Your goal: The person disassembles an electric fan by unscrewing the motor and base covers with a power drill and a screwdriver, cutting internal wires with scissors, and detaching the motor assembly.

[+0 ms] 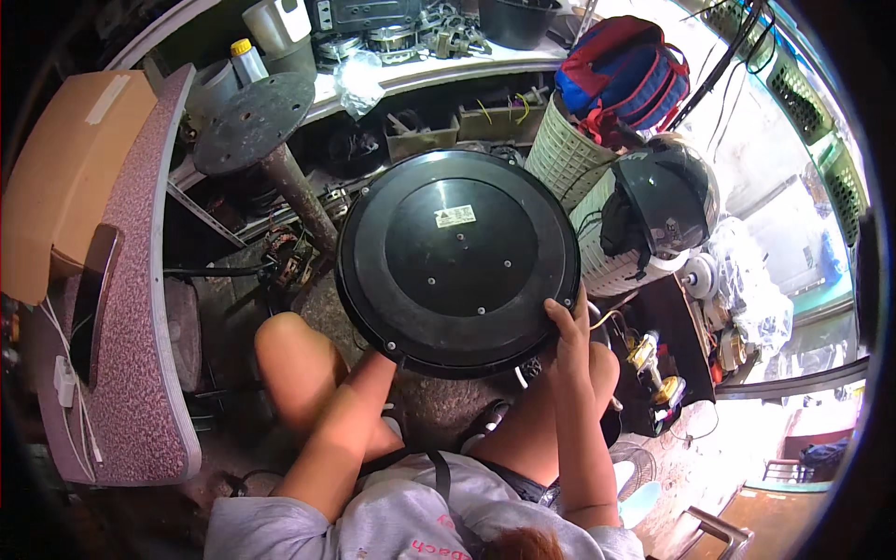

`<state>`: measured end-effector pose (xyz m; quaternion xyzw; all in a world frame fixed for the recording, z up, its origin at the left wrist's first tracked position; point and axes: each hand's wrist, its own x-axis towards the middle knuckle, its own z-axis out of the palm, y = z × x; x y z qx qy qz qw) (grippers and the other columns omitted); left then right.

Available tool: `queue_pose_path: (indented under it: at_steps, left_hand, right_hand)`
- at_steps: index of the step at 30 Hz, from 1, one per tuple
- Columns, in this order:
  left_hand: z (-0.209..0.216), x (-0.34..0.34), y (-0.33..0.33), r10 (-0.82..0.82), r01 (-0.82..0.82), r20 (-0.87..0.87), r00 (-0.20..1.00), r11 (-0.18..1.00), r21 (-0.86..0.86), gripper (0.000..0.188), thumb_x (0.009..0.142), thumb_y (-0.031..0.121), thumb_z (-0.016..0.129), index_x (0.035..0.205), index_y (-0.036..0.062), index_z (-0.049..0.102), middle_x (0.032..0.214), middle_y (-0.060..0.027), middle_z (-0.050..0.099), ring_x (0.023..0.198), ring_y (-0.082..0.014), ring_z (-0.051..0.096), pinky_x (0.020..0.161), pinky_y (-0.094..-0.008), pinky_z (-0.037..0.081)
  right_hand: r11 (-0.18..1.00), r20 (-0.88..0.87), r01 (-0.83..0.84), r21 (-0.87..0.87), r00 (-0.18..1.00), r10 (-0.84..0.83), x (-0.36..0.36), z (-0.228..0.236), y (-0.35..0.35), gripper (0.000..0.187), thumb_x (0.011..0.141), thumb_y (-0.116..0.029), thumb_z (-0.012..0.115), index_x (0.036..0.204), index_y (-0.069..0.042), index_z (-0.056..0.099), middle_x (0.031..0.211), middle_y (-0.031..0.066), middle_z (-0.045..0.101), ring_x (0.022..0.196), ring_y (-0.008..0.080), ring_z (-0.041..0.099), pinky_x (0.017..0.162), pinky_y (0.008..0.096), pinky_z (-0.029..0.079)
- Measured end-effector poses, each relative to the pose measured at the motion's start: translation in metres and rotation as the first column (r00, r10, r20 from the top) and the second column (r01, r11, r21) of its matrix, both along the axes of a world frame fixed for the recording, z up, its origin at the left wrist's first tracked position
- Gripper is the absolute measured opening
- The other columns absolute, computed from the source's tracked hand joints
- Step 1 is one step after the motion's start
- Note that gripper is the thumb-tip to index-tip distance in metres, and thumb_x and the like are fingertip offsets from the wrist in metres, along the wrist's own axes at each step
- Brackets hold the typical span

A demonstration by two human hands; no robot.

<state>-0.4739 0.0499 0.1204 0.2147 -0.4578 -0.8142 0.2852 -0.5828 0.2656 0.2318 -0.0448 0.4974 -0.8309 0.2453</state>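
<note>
A large round black plastic disc (439,327), with a raised rim, small screws and a pale label, is raised over my lap. It looks like a base or cover; its exact kind does not show. My right hand (569,331) grips its lower right edge, the thumb on the upper face and the other fingers partly behind. At the lower left edge, my left forearm (350,411) runs in under the disc. The left hand's fingers are hidden there, so their shape cannot be made out.
Left, a metal stand with a round plate (257,121) rises beside a speckled tabletop (140,280) bearing a phone (98,299) and cardboard box (75,177). A bench (429,70) with metal parts lies behind. Right are a helmet (663,201), backpack (621,75) and a black bin of parts (653,327).
</note>
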Motion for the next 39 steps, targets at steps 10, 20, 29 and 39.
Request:
queue_pose_path:
  at_steps: [10,20,29,39]
  left_hand:
    - [0.101,0.067,-0.036,0.056,-0.105,0.186,0.981,0.959,0.263,0.051,0.083,0.034,0.064,0.120,0.0007,0.058,0.115,-0.0098,0.063,0.104,-0.0240,0.060,0.093,-0.0346,0.046]
    - [0.091,0.131,-0.028,0.047,-0.102,0.167,0.985,0.935,0.340,0.044,0.086,0.026,0.060,0.120,-0.0004,0.056,0.116,-0.0116,0.062,0.106,-0.0250,0.059,0.095,-0.0370,0.046]
    - [0.082,0.146,-0.023,0.035,-0.072,0.159,0.987,0.969,0.237,0.048,0.086,0.023,0.058,0.129,0.0020,0.050,0.123,-0.0114,0.059,0.110,-0.0256,0.058,0.097,-0.0389,0.045]
    - [0.129,0.090,0.004,-0.029,0.118,0.228,0.973,0.915,-0.386,0.073,0.077,0.019,0.072,0.139,-0.0014,0.039,0.135,-0.0104,0.047,0.125,-0.0198,0.044,0.107,-0.0315,0.031]
  right_hand:
    - [0.933,-0.174,0.044,0.357,0.984,0.020,0.051,0.031,0.010,0.084,0.083,-0.008,0.062,0.149,0.001,0.011,0.147,0.0180,0.029,0.136,0.0267,0.028,0.113,0.0341,0.021]
    - [0.967,-0.154,-0.217,0.132,0.960,0.236,0.092,-0.025,0.085,0.105,0.079,-0.042,0.072,0.151,-0.003,0.005,0.153,0.0155,0.022,0.131,0.0246,0.039,0.102,0.0358,0.038]
    - [0.517,-0.291,0.434,0.738,0.896,-0.336,-0.013,-0.187,0.257,0.025,0.093,-0.016,0.054,0.109,0.000,0.064,0.081,0.0059,0.066,0.066,0.0105,0.060,0.060,0.0233,0.052]
    - [-0.371,-0.407,0.682,0.630,0.697,0.590,-0.153,-0.229,0.346,0.067,0.077,0.002,0.054,0.141,-0.002,0.033,0.135,0.0235,0.045,0.117,0.0402,0.050,0.096,0.0461,0.045]
